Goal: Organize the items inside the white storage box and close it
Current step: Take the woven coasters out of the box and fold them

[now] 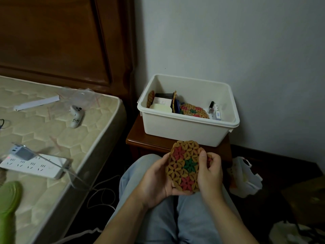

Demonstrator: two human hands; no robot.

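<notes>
Looking down from the head camera, I see a white box (186, 127) standing open on a dark wooden nightstand (140, 138) against a pale wall (228, 41). Left of the box runs a bare quilted mattress (52, 129) with a dark wooden headboard (61, 37) behind it. On the mattress lie a white power strip (33, 165), a small white device (76, 117) and a white paper strip (37, 103). Right of the box, on the dark floor, sits a crumpled plastic bag (246, 176).

Inside the box I make out a woven mat (193, 110) lying flat, a small bottle (211, 106) to its right, and cards and boxes (162, 103) stacked on the left side.

In front of the box, over my lap, both hands grasp a round woven mat (184, 166) with red and green flower patterns. My left hand (154, 180) cups its left and lower edge, fingers curled beneath. My right hand (209, 173) clamps the right edge, thumb on top.
</notes>
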